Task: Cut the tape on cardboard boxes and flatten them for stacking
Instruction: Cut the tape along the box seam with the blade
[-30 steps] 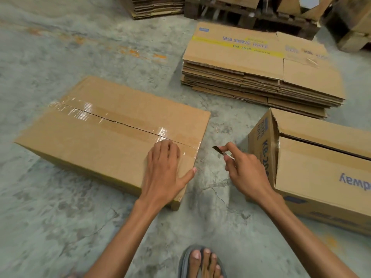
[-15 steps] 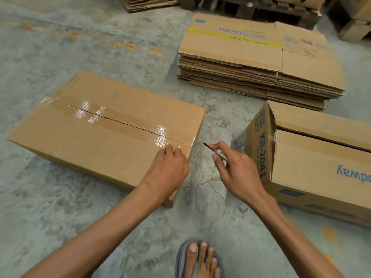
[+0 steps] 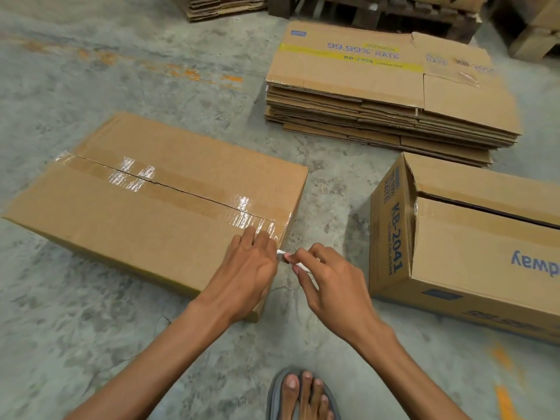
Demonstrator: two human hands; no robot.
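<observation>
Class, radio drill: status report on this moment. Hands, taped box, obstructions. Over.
Left hand grips taped box at its end corner. Right hand pinches blade, tip at that corner. Blade tip close beside left hand.

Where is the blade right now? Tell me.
Head view, centre: the blade is pinched in the right hand, its tip at the near right corner of the taped box, just beside the left hand.
</observation>
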